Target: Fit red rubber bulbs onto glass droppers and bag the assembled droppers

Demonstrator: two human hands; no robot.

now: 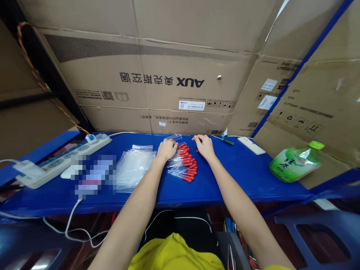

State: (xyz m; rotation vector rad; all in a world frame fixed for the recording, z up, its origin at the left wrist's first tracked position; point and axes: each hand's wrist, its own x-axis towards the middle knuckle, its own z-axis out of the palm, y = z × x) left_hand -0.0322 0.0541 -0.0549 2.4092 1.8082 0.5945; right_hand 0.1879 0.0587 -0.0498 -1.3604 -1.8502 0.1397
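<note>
A fanned pile of droppers [184,163], with clear stems and red bulbs, lies on the blue table. My left hand [168,149] rests over the clear stems at the pile's far left, its fingers curled down. What lies under those fingers is hidden. To the right of the pile is my right hand [204,145], fingers bent and drawn together; a bit of red shows beneath it, and I cannot make out what it grips. Left of my left forearm sits a stack of clear zip bags [133,168].
A power strip [70,153] with plugs and cables runs along the left. At the back right lie a screwdriver [227,141] and a white phone-like slab [251,145]. A green-tea bottle [294,163] lies tilted by the right cardboard. Cardboard [157,93] walls the back.
</note>
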